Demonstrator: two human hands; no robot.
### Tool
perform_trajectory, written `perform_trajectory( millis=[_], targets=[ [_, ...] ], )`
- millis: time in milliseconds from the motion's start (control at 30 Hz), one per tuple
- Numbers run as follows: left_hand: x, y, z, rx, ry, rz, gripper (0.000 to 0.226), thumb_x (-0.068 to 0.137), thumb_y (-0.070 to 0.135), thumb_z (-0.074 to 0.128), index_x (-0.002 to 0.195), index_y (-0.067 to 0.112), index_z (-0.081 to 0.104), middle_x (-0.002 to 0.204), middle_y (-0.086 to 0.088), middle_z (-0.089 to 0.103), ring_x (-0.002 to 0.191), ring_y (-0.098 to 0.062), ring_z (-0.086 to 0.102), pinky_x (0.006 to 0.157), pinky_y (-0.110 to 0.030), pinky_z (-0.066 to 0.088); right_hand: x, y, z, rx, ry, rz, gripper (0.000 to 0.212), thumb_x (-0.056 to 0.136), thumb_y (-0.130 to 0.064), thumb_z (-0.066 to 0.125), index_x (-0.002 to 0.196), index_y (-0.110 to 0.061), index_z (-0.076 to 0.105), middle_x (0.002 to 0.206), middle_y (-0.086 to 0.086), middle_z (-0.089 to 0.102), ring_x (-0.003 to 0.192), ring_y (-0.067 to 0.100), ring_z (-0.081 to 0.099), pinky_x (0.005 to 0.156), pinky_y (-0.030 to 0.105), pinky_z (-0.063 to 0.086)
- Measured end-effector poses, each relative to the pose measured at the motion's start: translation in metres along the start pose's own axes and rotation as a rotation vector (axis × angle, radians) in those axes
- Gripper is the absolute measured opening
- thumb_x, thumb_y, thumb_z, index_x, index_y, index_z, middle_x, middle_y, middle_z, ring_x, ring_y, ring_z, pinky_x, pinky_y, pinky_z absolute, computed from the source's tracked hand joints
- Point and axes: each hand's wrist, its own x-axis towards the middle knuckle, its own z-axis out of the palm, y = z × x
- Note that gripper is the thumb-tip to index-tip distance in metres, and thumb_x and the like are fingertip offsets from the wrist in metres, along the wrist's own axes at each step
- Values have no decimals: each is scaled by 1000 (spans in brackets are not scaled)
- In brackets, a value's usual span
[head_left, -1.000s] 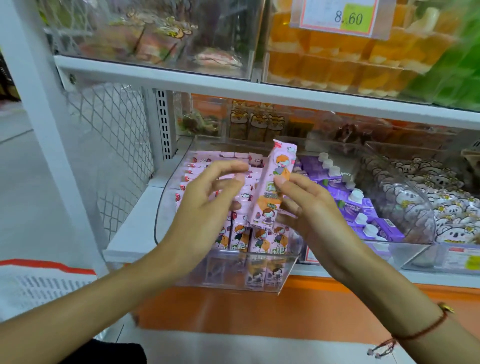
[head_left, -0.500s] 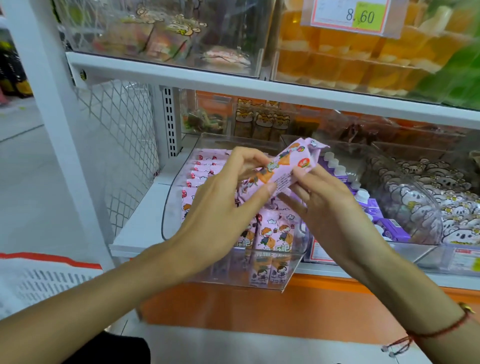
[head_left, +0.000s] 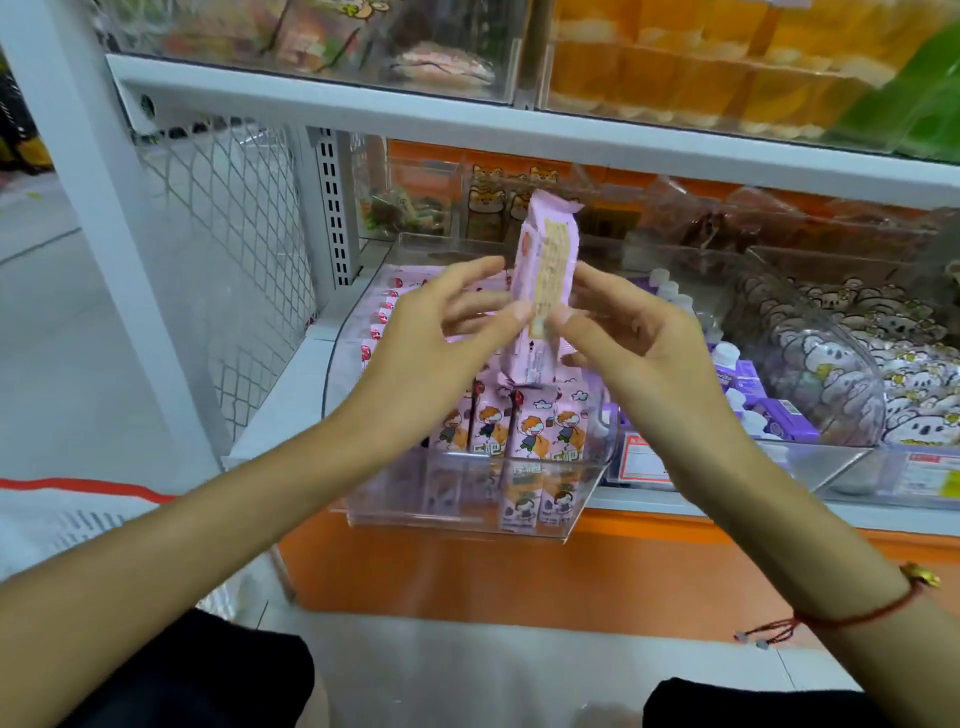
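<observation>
- 2 hands pinch the pink packet (head_left: 545, 270) upright with fingertips: left hand (head_left: 436, 338) at its 9 o'clock, right hand (head_left: 628, 343) at 3 o'clock.
- It hangs over the clear bin (head_left: 374, 499).

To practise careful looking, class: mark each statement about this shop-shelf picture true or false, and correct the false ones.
1. The left hand and the right hand both hold the pink packet. True.
2. The pink packet lies flat inside the clear bin. False: it is held upright above the bin.
3. A red bracelet is on the left wrist. False: it is on the right wrist.
4. Purple cartons sit to the right of the clear bin. True.
</observation>
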Motion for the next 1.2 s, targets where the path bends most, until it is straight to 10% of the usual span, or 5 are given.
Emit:
perform_trajectory(
  millis=[267, 800, 1200],
  targets=[
    [5, -1, -6, -306, -151, -482, 26, 84, 41, 66, 85, 17, 74, 74, 8, 74, 58, 1, 66, 50, -12, 50, 4, 7, -6, 116, 32, 281, 36, 86, -26, 68, 118, -11, 63, 65, -6, 71, 57, 5, 65, 54, 15, 51],
    [4, -8, -15, -43, -279, 125, 45, 91, 3, 60, 127, 27, 48, 127, 6, 60, 120, -5, 56, 106, -23, 41, 0, 15, -12, -38, -103, -118, 42, 80, -1, 72, 111, -24, 58, 105, -6, 62, 103, 9, 60, 91, 25, 51],
    [6, -5, -15, -174, -76, 25, 40, 85, 20, 68, 120, 21, 50, 110, 10, 70, 95, -7, 70, 82, -21, 55, -3, 16, -2, -107, -45, -148, 65, 78, -13, 76, 132, -27, 41, 118, -7, 58, 111, 6, 56, 96, 23, 46]
  ],
)
